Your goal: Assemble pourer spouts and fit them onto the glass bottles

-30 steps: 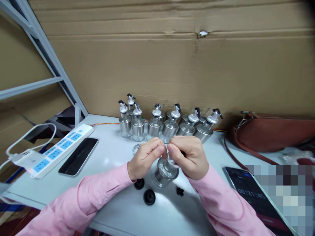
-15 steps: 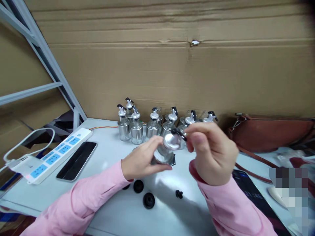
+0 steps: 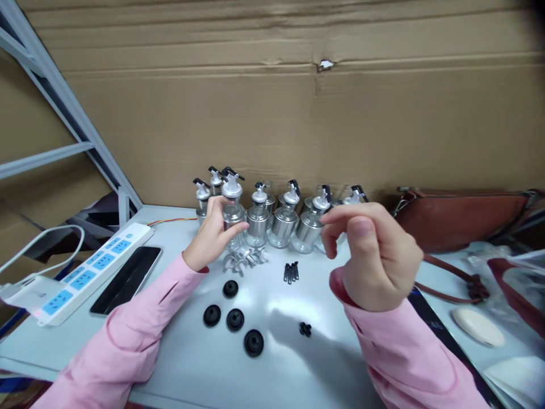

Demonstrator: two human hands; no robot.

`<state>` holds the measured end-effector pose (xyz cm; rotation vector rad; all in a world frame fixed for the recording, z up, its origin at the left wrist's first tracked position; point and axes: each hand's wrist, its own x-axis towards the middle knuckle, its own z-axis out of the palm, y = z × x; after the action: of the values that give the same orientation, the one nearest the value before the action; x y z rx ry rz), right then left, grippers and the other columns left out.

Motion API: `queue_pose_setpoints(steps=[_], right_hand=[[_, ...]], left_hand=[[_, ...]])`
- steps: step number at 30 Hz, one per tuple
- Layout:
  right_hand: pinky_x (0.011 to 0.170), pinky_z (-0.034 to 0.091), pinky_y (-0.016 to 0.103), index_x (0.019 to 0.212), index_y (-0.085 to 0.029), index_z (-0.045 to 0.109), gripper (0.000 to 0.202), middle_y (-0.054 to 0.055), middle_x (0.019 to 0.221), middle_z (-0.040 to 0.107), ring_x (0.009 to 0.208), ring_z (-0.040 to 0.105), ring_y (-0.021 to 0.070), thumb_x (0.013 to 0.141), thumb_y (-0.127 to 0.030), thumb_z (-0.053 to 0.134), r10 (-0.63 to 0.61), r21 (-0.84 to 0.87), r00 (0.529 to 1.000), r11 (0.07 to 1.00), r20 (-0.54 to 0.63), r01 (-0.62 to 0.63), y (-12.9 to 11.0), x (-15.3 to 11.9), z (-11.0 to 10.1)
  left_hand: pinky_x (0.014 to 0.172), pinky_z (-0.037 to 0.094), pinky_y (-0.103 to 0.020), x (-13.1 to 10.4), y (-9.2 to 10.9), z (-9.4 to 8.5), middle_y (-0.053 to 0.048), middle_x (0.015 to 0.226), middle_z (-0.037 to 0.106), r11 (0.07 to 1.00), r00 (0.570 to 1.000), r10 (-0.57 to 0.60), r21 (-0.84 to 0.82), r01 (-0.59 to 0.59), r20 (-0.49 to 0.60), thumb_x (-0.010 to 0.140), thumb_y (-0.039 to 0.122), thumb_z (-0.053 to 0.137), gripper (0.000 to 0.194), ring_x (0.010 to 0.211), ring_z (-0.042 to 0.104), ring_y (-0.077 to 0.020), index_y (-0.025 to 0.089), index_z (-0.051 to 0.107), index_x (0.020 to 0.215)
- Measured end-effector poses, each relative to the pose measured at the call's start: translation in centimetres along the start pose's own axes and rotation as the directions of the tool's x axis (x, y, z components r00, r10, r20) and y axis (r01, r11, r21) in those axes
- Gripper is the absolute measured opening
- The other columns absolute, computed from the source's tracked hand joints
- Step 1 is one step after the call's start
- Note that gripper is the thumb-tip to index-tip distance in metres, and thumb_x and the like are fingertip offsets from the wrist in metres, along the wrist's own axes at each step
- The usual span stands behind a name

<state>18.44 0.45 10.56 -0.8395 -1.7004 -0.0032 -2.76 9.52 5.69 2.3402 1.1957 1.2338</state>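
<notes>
My left hand (image 3: 209, 234) grips an upright steel-banded glass bottle (image 3: 234, 213). My right hand (image 3: 375, 258), loosely curled, is open; tabletop (image 3: 289, 378) clear near front edge.

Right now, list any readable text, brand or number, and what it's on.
No text reads clearly.
Right-hand phone: faint marks on the screen, too blurred to quote.
White plug-in adapter: small mark, too small to read.
Left-hand phone: dark screen, no text visible.

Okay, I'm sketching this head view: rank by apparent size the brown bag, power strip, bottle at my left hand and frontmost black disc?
1. Brown bag
2. Power strip
3. Bottle at your left hand
4. Frontmost black disc
</notes>
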Motion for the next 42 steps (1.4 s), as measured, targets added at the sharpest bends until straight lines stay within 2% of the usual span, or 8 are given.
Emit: queue_pose_setpoints(steps=[3,9,20,26,33,37,39,42], right_hand=[[0.044,0.038,0.023,0.084,-0.021,0.057,0.022,-0.003,0.055,0.050,0.044,0.048,0.0085,0.092,-0.022,0.037,0.016,0.079,0.998,0.997,-0.055,-0.011,-0.1,-0.2,0.5],[0.048,0.042,0.022,0.084,-0.019,0.057,0.021,0.000,0.067,0.060,0.050,0.054,0.0083,0.091,-0.022,0.037,-0.054,0.053,0.998,0.997,0.039,0.052,0.0,-0.3,1.4],[0.045,0.040,0.021,0.081,-0.019,0.057,0.021,-0.001,0.063,0.059,0.049,0.055,0.0091,0.091,-0.024,0.038,-0.021,0.042,0.999,0.999,0.037,0.019,0.5,-0.3,1.6],[0.046,0.040,0.021,0.080,-0.019,0.055,0.020,-0.001,0.064,0.058,0.047,0.051,0.0075,0.091,-0.021,0.038,-0.036,0.029,0.997,0.999,0.064,0.034,0.5,-0.3,1.7],[0.046,0.038,0.019,0.077,-0.018,0.053,0.010,-0.004,0.055,0.053,0.044,0.047,0.0069,0.085,-0.016,0.048,-0.084,-0.087,0.992,0.992,0.091,0.092,0.3,0.0,1.8],[0.047,0.038,0.018,0.076,-0.017,0.053,0.009,-0.003,0.054,0.054,0.045,0.050,0.0072,0.084,-0.015,0.049,-0.119,-0.101,0.987,0.986,0.109,0.130,0.3,0.0,2.1],[0.047,0.038,0.018,0.075,-0.017,0.054,0.010,-0.004,0.053,0.054,0.045,0.049,0.0073,0.084,-0.017,0.049,-0.102,-0.111,0.987,0.987,0.123,0.116,0.7,-0.1,2.2],[0.048,0.037,0.020,0.075,-0.017,0.056,0.010,-0.004,0.050,0.053,0.044,0.048,0.0084,0.082,-0.020,0.051,0.029,-0.191,0.970,0.981,0.240,0.018,1.9,-0.5,2.7]], left_hand=[[0.095,0.036,-0.035,0.2,-1.6,0.7,-0.006,0.106,0.039,1.000,1.000,-0.007,-0.008,0.007,0.000,0.081,0.034,0.058,0.037,0.105,0.043,-0.0226,0.017,0.037,0.105],[0.099,0.032,-0.037,0.2,-4.0,2.2,-0.007,0.108,0.038,0.995,0.998,-0.057,-0.078,0.056,-0.020,0.081,0.030,0.057,0.036,0.109,0.040,-0.0228,0.016,0.036,0.107],[0.103,0.030,-0.037,0.1,-5.6,4.1,-0.011,0.115,0.040,0.994,0.996,-0.086,-0.061,0.086,0.009,0.081,0.024,0.054,0.037,0.115,0.039,-0.0234,0.013,0.036,0.112],[0.109,0.021,-0.042,0.1,-5.7,4.6,-0.017,0.129,0.032,0.992,0.993,-0.117,-0.044,0.117,0.015,0.084,0.018,0.046,0.048,0.128,0.028,-0.0261,0.011,0.026,0.127],[0.112,0.013,-0.044,-0.4,-5.4,3.7,-0.015,0.145,0.016,0.984,0.983,-0.166,-0.056,0.171,0.079,0.082,0.018,0.047,0.067,0.136,0.011,-0.0277,0.013,0.012,0.139],[0.109,0.024,-0.044,-2.7,-4.1,2.2,-0.013,0.148,0.009,0.973,0.973,-0.208,-0.085,0.216,0.096,0.085,0.022,0.042,0.069,0.136,0.014,-0.0263,0.017,0.002,0.141],[0.107,0.030,-0.041,-4.2,-3.2,1.5,-0.011,0.148,0.008,0.969,0.970,-0.215,-0.095,0.227,0.116,0.088,0.027,0.039,0.064,0.135,0.016,-0.0250,0.018,0.005,0.141],[0.111,0.018,-0.041,-6.0,-2.6,0.9,-0.008,0.148,0.015,0.967,0.950,-0.231,-0.057,0.247,0.209,0.089,0.037,0.038,0.058,0.136,0.014,-0.0229,0.018,0.016,0.140]])
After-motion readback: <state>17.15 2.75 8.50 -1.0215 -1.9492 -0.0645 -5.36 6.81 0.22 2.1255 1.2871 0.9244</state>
